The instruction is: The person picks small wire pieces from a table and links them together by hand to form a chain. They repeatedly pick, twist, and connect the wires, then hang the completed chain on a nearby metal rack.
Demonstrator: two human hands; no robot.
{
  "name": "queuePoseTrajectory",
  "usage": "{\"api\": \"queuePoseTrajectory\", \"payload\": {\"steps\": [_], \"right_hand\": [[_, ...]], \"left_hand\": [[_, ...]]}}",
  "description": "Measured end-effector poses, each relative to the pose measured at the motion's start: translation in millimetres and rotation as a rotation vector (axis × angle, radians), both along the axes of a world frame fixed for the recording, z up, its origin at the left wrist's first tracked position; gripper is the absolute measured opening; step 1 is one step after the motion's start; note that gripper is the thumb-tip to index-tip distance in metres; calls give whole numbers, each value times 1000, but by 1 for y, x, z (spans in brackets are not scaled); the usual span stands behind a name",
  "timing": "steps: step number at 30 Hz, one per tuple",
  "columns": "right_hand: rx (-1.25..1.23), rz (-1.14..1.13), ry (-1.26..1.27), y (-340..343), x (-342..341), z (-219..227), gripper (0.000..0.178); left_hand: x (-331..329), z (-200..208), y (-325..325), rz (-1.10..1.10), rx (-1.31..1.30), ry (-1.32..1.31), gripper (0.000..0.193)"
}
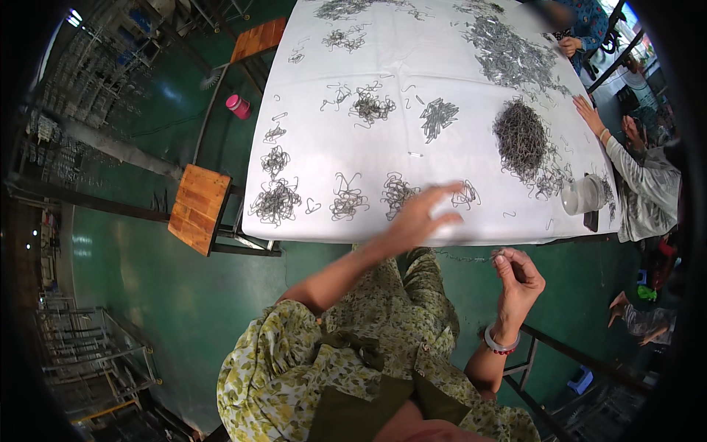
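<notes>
My left hand [423,215], smeared by motion, reaches over the near edge of the white-covered table [346,151] with its fingers spread. Just past its fingertips lies a small heap of bent wire hooks [465,194]; a larger heap of hooks [398,193] is partly behind the hand. Below the table edge, my right hand [519,278] is closed in a pinch. From its fingertips a thin dark strand [464,257], like small wire pieces linked together, runs left toward my lap; its far end is hard to make out.
More hook heaps [276,200] line the table's left and near side. A big dark heap [520,138], flat metal pieces [440,118] and a clear tub [582,195] lie farther off. Another person's hand [589,114] rests at the right edge. A wooden stool [197,208] stands left.
</notes>
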State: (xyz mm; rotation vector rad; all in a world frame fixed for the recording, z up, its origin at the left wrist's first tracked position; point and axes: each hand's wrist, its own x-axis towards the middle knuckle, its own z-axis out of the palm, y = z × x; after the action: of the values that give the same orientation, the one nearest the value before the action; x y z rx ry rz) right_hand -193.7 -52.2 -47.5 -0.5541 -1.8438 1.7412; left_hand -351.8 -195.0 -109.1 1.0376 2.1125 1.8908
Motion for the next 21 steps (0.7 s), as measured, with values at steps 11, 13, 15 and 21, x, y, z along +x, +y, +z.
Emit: {"api": "queuePoseTrajectory", "payload": {"steps": [11,13,15,21], "right_hand": [[-32,21,-60,1,0,-6,17],[-34,14,-89,2,-2,-9,18],[-14,-14,-113,3,1,-12,18],[-83,-48,-48,-4,3,-20,21]], "left_hand": [[-202,-67,-93,401,-732,534,11],[-197,-71,-91,406,-767,581,8],[-178,-61,-72,334,-650,518,9],[-48,-12,-14,-3,-250,-125,16]]}}
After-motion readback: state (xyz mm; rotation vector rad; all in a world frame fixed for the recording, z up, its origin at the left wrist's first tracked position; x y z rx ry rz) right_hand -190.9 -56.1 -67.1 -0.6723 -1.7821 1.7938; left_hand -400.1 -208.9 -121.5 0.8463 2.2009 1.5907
